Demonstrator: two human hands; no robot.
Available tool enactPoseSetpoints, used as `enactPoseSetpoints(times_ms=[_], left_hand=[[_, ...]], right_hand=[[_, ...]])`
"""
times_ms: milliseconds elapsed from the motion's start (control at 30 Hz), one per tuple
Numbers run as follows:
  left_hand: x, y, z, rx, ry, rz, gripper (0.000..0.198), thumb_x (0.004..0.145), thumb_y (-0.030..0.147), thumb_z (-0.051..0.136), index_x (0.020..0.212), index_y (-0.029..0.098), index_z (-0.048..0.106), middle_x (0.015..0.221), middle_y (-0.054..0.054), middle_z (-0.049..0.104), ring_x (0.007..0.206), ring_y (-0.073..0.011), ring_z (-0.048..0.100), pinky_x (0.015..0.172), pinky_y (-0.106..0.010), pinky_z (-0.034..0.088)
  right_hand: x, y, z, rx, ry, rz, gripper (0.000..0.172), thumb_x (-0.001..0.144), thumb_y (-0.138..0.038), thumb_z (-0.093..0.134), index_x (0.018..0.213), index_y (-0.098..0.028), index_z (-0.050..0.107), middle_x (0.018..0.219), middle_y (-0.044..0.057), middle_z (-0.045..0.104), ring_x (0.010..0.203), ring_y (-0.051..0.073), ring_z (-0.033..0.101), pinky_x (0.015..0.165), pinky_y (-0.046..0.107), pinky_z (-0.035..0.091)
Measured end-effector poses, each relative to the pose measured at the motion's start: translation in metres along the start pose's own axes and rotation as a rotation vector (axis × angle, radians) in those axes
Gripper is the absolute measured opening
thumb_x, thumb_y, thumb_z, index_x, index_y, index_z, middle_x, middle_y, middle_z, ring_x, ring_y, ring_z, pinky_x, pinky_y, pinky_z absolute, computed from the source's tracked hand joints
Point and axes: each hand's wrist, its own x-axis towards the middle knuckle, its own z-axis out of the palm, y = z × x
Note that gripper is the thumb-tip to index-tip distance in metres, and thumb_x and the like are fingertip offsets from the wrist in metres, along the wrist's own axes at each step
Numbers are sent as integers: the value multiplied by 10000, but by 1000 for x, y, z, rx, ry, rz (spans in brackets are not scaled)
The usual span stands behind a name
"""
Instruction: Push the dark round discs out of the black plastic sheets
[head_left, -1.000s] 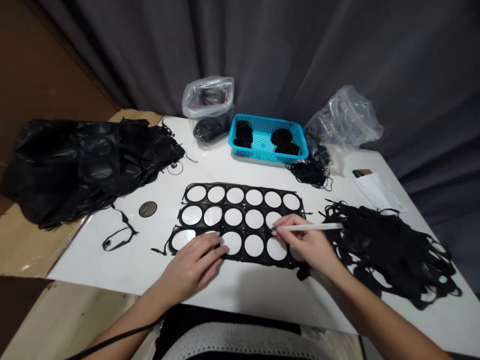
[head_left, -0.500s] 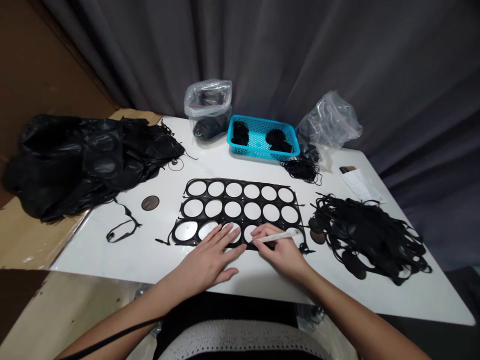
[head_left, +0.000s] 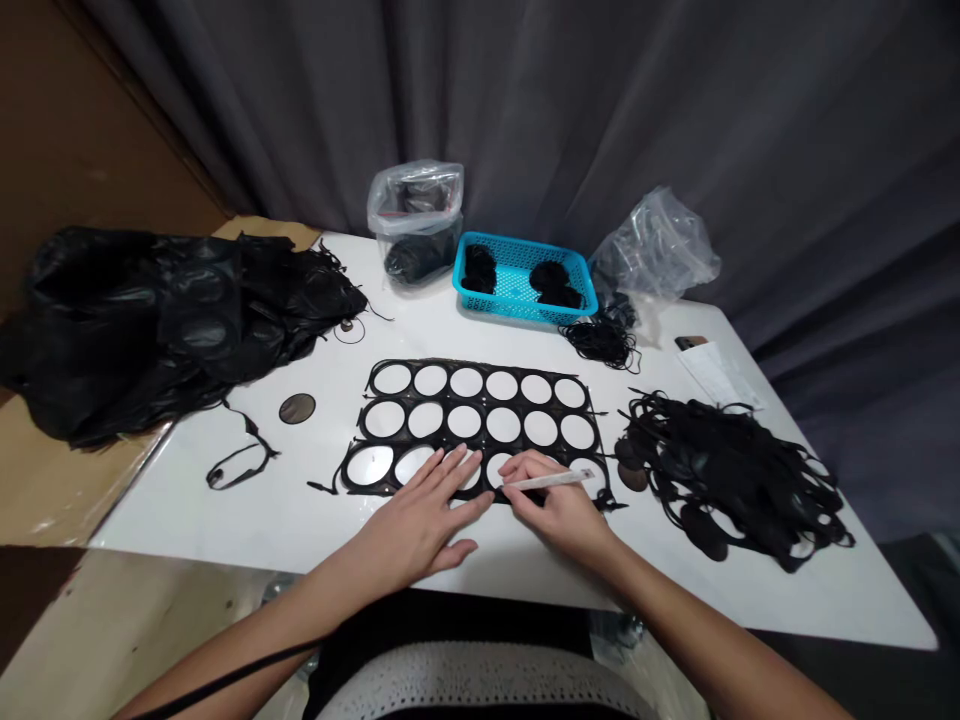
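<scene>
A black sheet with several rows of round cut-out holes lies flat on the white table, its surface showing through the holes. My left hand rests palm down on the sheet's near edge, fingers spread, covering part of the front row. Just right of it, my right hand grips a thin white pen-like tool, whose exact kind I cannot make out. The tool's tip points left, at the near edge of a front-row hole. My right fingers hide part of that row.
A heap of black sheets lies left, near a loose dark disc and a black strip. Behind stand a bag-lined tub, a blue basket and a clear plastic bag. Black scraps are piled right.
The right hand and its tool have shifted slightly, with the tool's tip now a little lower and further left. The left hand stays pressed in place. The whole view has moved slightly.
</scene>
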Motion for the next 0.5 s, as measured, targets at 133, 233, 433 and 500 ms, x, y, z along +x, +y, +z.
enactPoseSetpoints(times_ms=[133, 233, 433, 500], left_hand=[[-1, -1, 1, 30, -30, -2, 587, 913, 319, 648, 1458, 276, 434, 1652, -122, 120, 1502, -361, 159, 1172, -558, 270], [-1, -2, 0, 26, -33, -1, 596, 913, 333, 649, 1464, 283, 430, 1654, -119, 105, 1501, -385, 135, 1164, -573, 276], [-2, -4, -2, 14, -23, 13, 578, 897, 302, 664, 1441, 278, 473, 1647, -122, 142, 1488, -429, 146, 1147, -600, 288], [-2, -4, -3, 18, -22, 20, 567, 896, 299, 666, 1433, 277, 485, 1648, -125, 136, 1485, -432, 161, 1144, -600, 295]], right_hand=[[-5, -2, 7, -114, 27, -108, 126, 940, -170, 530, 827, -218, 560, 1013, 60, 655, 960, 202, 620, 831, 336, 492], [-12, -10, 13, -371, 26, -302, 154, 941, -95, 472, 955, -192, 592, 1077, 113, 671, 1020, 249, 603, 871, 389, 471], [16, 2, -26, -622, 132, -316, 200, 947, -110, 427, 1014, -165, 607, 979, 131, 692, 922, 268, 614, 829, 395, 436], [45, 22, -59, -664, 263, -169, 150, 952, -180, 454, 928, -182, 602, 865, 103, 685, 791, 254, 610, 758, 369, 428]])
